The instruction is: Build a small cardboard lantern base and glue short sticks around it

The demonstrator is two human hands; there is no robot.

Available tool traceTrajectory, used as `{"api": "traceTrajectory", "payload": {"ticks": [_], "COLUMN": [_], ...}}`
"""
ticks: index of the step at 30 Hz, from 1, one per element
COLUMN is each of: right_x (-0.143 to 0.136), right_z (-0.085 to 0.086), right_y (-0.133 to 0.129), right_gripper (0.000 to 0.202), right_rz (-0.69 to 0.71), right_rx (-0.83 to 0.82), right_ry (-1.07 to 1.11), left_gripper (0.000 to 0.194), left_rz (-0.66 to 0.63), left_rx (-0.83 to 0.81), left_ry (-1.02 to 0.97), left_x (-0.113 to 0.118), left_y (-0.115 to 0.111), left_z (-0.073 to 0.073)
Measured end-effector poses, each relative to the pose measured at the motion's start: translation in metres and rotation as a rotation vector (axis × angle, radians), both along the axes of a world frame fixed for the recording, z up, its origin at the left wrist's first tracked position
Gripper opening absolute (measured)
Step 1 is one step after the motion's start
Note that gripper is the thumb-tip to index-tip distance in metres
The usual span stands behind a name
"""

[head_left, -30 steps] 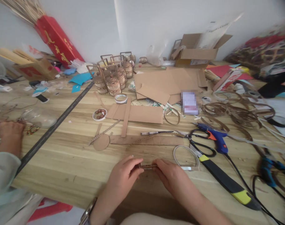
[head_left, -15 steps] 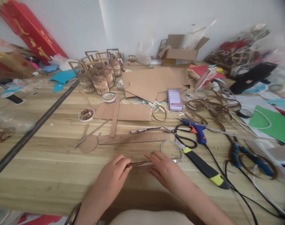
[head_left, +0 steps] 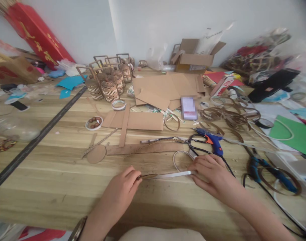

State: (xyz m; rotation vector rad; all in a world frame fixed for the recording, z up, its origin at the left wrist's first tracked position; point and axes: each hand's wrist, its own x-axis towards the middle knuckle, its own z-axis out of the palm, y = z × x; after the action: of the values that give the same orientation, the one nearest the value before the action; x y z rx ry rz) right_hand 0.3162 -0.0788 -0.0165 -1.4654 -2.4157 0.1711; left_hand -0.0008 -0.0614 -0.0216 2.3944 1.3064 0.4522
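One wooden table (head_left: 74,187): pale, smooth and plank-grained; cut parts are left loose across it, so the work in hand is judged to be only part-way.
Cardboard sheet (head_left: 168,85): flat, brown and matt, laid behind narrower cut pieces.
Lidded baskets (head_left: 109,91): grouped at the back, rounded, banded in light and dark slats, topped by squared handles; judged already assembled.
Brown coils (head_left: 234,123): thin, springy-looking bands, left tangled at the right.
Right hand (head_left: 209,170): set well apart from the other; one end of the pale strip (head_left: 173,174) is pinched between thumb and fingers.
Left hand (head_left: 127,179): fingertips are clamped on one end of the patterned piece (head_left: 148,176).
Glue gun (head_left: 215,136): blue plastic, orange trigger; laid beyond the right-side fingers, untouched.
Pale ring (head_left: 174,160): round and thin-walled, laid just behind the stretched length, partly covered.
Cardboard disc (head_left: 96,154): flat, already cut round, not fixed to anything that can be seen.
Pale strip: straight, narrow, smooth, held between both hands above the table; no closed shape is formed.
Patterned piece: dark, slim, speckled; whether it is joined to the strip cannot be told.
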Motion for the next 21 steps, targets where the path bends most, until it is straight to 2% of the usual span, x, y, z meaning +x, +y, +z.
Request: {"api": "traceTrajectory", "payload": {"ticks": [2, 5, 8, 11, 14, 21], "right_x": [-0.008, -0.027, -0.052, -0.078, -0.098, -0.122], "right_z": [0.012, 0.026, 0.029, 0.027, 0.024, 0.021], "right_y": [0.003, 0.01, 0.017, 0.02, 0.018, 0.012], "right_gripper": [0.011, 0.009, 0.01, 0.012, 0.01, 0.016], "right_rz": [0.003, -0.073, -0.137, -0.115, -0.101, 0.028], "right_rx": [-0.044, -0.174, -0.357, -0.487, -0.465, -0.226], "right_ry": [0.148, 0.395, 0.613, 0.765, 0.752, 0.503], "left_gripper": [0.018, 0.019, 0.02, 0.021, 0.02, 0.024], "left_rz": [-0.004, -0.006, -0.004, 0.007, 0.02, 0.003], "left_rx": [0.003, -0.013, -0.051, -0.12, -0.19, -0.27], "left_ry": [0.008, 0.017, 0.016, 0.03, 0.035, -0.005], "left_x": [0.0, 0.0, 0.002, 0.005, 0.008, 0.009], "left_y": [0.0, 0.0, 0.0, 0.0, 0.001, 0.002], "left_z": [-0.001, -0.001, 0.002, 0.008, 0.013, 0.019]}}
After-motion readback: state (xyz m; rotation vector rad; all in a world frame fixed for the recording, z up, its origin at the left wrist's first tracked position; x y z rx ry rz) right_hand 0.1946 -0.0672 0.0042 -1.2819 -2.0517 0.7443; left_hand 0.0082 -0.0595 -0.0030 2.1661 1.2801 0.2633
